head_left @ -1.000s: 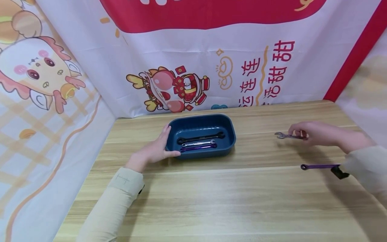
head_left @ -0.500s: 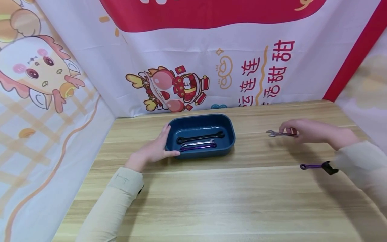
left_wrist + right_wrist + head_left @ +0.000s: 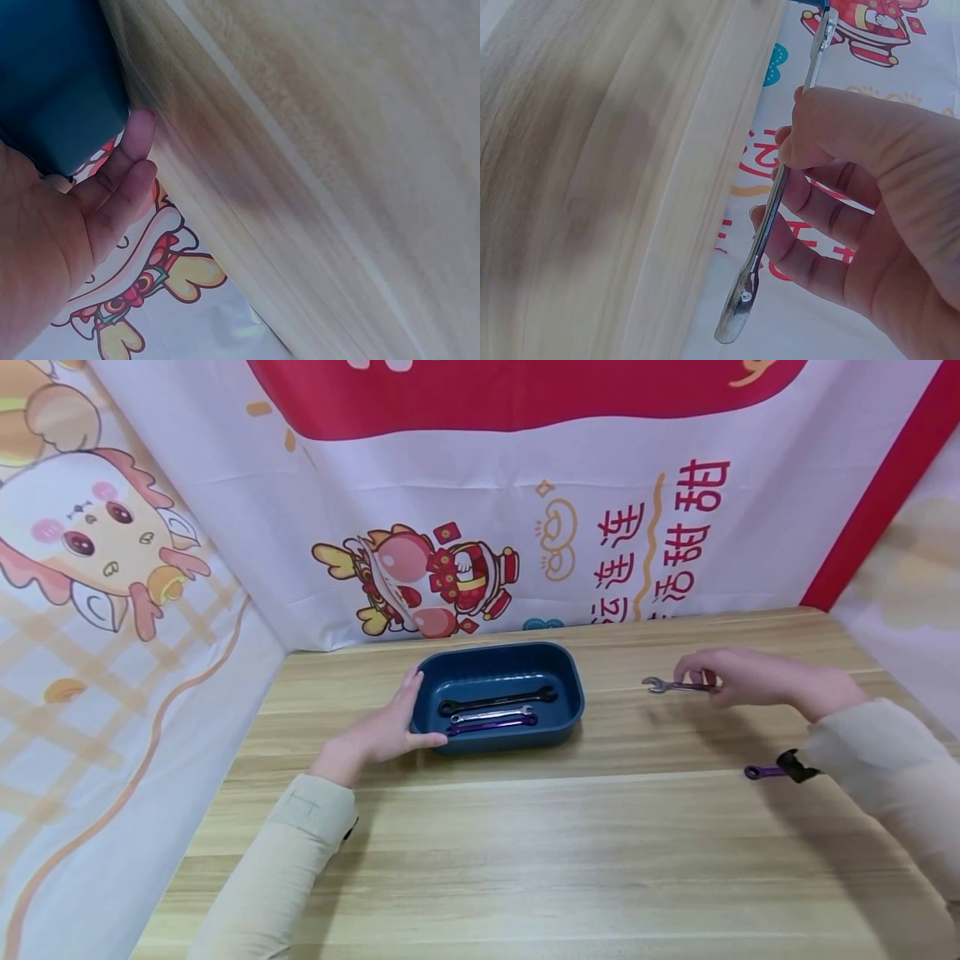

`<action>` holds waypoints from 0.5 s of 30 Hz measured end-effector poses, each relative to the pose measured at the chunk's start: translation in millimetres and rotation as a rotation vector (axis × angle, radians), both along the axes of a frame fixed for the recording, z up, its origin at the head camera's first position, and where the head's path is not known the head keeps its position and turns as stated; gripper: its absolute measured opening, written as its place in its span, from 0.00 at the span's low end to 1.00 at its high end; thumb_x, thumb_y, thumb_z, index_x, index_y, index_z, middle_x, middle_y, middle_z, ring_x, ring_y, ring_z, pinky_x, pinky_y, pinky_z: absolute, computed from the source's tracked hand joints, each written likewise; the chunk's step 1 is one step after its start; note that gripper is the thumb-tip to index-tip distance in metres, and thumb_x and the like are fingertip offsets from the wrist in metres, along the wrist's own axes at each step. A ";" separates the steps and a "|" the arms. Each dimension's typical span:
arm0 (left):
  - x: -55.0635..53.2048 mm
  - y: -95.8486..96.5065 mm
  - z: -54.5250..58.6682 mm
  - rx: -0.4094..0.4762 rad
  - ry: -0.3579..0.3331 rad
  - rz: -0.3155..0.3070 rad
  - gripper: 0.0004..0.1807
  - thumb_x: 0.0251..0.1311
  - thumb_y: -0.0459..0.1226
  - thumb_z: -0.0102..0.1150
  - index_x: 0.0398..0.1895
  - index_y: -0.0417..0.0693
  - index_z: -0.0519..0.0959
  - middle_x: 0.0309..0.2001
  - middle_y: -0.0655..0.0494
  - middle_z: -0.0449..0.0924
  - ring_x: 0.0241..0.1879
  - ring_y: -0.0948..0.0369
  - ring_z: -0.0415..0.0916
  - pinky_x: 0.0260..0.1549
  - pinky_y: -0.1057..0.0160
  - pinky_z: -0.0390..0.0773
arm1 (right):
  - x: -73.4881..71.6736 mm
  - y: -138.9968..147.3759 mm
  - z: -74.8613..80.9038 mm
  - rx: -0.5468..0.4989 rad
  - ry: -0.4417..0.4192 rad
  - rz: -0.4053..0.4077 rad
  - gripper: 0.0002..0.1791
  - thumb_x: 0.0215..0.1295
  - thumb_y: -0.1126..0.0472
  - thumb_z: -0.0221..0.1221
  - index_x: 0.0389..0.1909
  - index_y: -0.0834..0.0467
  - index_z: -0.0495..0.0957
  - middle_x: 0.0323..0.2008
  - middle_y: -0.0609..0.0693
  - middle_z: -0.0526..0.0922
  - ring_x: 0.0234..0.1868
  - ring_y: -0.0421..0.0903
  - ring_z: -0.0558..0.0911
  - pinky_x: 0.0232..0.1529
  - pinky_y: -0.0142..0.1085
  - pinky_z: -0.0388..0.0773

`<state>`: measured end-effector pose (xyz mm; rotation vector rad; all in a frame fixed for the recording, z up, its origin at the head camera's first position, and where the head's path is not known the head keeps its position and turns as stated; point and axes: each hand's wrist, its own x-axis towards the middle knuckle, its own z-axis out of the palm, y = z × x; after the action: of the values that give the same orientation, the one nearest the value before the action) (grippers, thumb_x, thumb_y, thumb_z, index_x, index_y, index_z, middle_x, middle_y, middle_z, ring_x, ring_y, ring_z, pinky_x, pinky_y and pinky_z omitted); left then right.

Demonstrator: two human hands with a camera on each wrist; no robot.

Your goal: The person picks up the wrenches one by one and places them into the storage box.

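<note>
Left hand [image 3: 378,732] set against the left end of the blue bin [image 3: 517,741], thumb and fingers spread. Right hand [image 3: 750,677] reaches in from the right, thumb and forefinger pinching a silver wrench [image 3: 677,686], remaining fingers loosely bent. Wrench held above the tabletop [image 3: 525,860], right of the bin and apart from it, open end leftward.

The bin [image 3: 517,742] is dark blue, the table [image 3: 525,860] wood-grained.

Backdrop [image 3: 480,485] reads 运连连, 活甜甜 (bottom apparently hidden).
</note>
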<state>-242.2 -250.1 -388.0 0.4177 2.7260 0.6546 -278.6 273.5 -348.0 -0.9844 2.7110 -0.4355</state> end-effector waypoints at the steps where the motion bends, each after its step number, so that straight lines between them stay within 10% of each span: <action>1: 0.0 0.2 0.1 0.000 -0.001 0.001 0.66 0.61 0.63 0.65 0.84 0.53 0.28 0.83 0.55 0.22 0.80 0.44 0.42 0.70 0.38 0.58 | -0.4 -0.8 0.3 -0.004 0.000 0.007 0.26 0.49 0.81 0.64 0.47 0.55 0.81 0.33 0.42 0.76 0.35 0.42 0.74 0.36 0.40 0.76; 15: -0.1 -0.1 -0.1 0.006 -0.001 -0.004 0.65 0.62 0.62 0.65 0.83 0.53 0.27 0.83 0.53 0.22 0.80 0.44 0.41 0.71 0.39 0.56 | -1.7 -18.3 8.5 -0.027 -0.020 0.026 0.26 0.49 0.80 0.63 0.48 0.54 0.81 0.34 0.44 0.76 0.35 0.43 0.74 0.36 0.41 0.75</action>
<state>-242.3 -250.3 -388.1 0.4234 2.7221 0.6624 -280.4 255.2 -339.5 -1.0154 2.6781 -0.4764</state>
